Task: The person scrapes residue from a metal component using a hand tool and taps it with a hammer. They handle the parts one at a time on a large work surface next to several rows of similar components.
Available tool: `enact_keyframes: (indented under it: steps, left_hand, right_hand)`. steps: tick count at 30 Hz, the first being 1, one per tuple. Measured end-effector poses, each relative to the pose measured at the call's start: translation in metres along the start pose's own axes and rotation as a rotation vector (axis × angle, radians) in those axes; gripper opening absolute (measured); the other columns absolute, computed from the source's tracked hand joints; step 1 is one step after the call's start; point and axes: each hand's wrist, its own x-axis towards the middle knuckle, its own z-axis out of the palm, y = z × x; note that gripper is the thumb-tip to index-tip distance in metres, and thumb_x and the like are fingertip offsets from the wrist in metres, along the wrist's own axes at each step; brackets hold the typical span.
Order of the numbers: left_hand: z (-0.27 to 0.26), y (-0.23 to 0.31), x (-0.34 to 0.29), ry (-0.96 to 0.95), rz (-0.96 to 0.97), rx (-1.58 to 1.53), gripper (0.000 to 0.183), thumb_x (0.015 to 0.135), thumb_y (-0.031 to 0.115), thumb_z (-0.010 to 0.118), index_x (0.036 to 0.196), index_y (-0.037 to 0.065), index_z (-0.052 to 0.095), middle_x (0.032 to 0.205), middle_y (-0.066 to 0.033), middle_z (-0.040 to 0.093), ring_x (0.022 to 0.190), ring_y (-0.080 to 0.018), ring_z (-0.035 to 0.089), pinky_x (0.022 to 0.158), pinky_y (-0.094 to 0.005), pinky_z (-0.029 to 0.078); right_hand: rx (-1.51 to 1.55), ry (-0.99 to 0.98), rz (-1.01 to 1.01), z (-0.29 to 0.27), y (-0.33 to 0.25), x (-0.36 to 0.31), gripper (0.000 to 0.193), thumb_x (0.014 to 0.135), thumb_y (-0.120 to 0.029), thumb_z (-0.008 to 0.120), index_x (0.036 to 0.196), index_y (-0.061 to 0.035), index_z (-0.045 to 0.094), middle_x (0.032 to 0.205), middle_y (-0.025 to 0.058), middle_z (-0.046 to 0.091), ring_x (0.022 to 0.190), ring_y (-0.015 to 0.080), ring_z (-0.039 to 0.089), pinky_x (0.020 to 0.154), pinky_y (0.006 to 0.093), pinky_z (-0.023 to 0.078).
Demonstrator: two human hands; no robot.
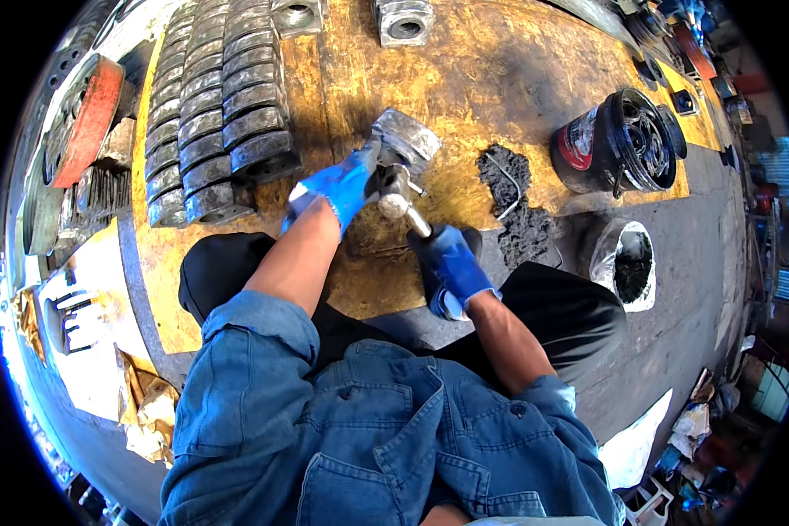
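The person sits over a worn yellow floor and works on a grey metal block near the picture's centre. The left hand, in a blue glove, has its fingers clamped on the block's lower left edge, tipping it up off the floor. The right hand, gloved in blue as well, has its fingers closed around the handle of a steel hammer, whose head lies just beside the block, at about 6 o'clock from it; whether it touches the block cannot be told.

At 3 o'clock from the block lies a patch of black grit with a bent wire on it. Farther out toward 3 o'clock stands a black round bucket with a red and white label on its side and metal parts inside. At 4 o'clock from the block, a clear plastic bag holds dark powder. At 9 to 10 o'clock, rows of dark curved metal pieces lie stacked side by side. At 12 o'clock two square grey castings with round bores sit near the picture's top edge.
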Motion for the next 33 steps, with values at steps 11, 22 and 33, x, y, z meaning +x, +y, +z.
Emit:
enact_keyframes:
  steps: [11,22,33]
  left_hand:
    - [-0.032,-0.009,0.032,-0.274,-0.092,-0.443,0.038,0.105,0.047,0.044,0.109,0.014,0.06,0.089,-0.0055,0.066,0.072,-0.0226,0.061,0.058,-0.0408,0.053]
    - [-0.008,0.007,0.002,-0.238,-0.109,-0.429,0.038,0.107,0.04,0.039,0.122,0.01,0.058,0.107,-0.007,0.069,0.092,-0.0231,0.064,0.081,-0.0438,0.056]
    - [-0.012,0.014,0.027,-0.128,-0.071,-0.249,0.04,0.105,0.043,0.041,0.123,0.011,0.058,0.108,-0.0076,0.068,0.092,-0.0241,0.064,0.08,-0.0451,0.056]
  right_hand:
    - [0.075,-0.107,0.17,0.005,-0.014,0.003,0.032,0.085,-0.037,0.073,0.098,-0.0078,0.072,0.069,0.0113,0.068,0.065,0.0226,0.069,0.063,0.0375,0.054]
    - [-0.025,0.163,-0.337,-0.005,-0.041,-0.014,0.027,0.084,-0.027,0.074,0.105,-0.0103,0.069,0.1,0.0148,0.072,0.092,0.0319,0.07,0.078,0.0382,0.055]
    - [-0.654,0.065,-0.215,-0.048,-0.054,0.002,0.03,0.082,-0.033,0.072,0.108,-0.0181,0.069,0.099,0.0119,0.073,0.094,0.0343,0.07,0.081,0.0421,0.056]
